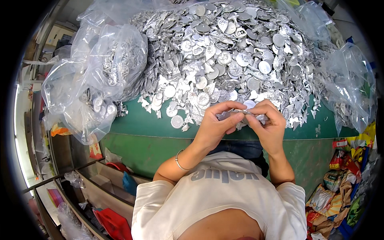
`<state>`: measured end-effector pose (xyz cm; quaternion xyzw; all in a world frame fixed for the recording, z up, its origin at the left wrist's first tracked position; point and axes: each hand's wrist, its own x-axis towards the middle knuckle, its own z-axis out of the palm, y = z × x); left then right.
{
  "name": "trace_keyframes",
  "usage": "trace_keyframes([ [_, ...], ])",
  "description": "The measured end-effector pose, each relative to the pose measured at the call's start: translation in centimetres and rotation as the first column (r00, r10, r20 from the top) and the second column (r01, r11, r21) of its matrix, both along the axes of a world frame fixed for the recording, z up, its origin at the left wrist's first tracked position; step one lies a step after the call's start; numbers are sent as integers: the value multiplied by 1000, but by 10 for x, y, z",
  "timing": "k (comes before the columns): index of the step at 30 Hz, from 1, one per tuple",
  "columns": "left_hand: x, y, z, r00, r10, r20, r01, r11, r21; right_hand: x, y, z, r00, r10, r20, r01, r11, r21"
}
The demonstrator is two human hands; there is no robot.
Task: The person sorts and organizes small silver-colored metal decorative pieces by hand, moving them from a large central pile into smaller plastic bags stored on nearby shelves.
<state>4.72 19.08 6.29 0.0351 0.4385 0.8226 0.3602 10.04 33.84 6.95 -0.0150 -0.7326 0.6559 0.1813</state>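
**Both hands pinch a small silver piece at the table's near edge**

At the far left, a crumpled clear plastic bag [96,76] partly filled with silvery metal pieces slumps on the green table [140,120]. Right of it, a broad heap of flat silver-grey metal pieces [232,52], discs and leaf-like shapes, covers most of the table top.

Just in front of the heap's near edge, the left hand [216,126] has its fingers [226,109] curled and pressed together on one end of a small flat silver-grey metal piece [245,113]. A thin silver bangle [180,161] circles that wrist. The piece lies roughly level, its long axis running left to right between the two hands; its exact shape is too hidden to tell. The right hand [270,124] meets it from the other side, fingers bent and pinching the piece's right end.

At the far right, another clear plastic bag [350,80] holds more metal pieces, with colourful packets [344,188] below it.
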Motion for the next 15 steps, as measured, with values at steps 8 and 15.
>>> trace_keyframes([
  [8, -3, -4, 12, 994, -81, 68, 58, 955, 291, 5, 7, -14, 993, 32, 110, 21, 894, -448],
  [15, -6, -7, 14, 968, -165, 189, 55, 873, 484, 9, 8, -16, 989, 108, 100, -23, 783, -621],
])
